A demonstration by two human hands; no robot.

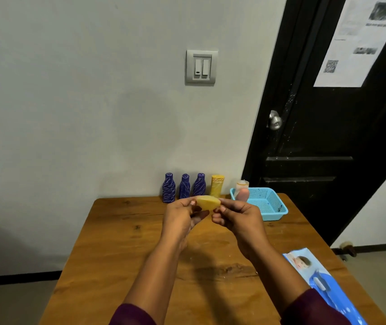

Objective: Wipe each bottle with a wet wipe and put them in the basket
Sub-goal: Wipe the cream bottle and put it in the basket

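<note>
Bottle [208, 202], yellow, is pinched at both ends by the fingers of the left hand [180, 216] and right hand [241, 216], just left of the basket [281, 213]. No wipe is seen in them; every side should be rubbed before basketing.

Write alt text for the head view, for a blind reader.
Left hand and right hand hold a yellow object over a wooden table. At its far edge stand three blue bottles and a yellow bottle, beside a blue basket holding a pinkish bottle; a wipes pack lies near right.
</note>
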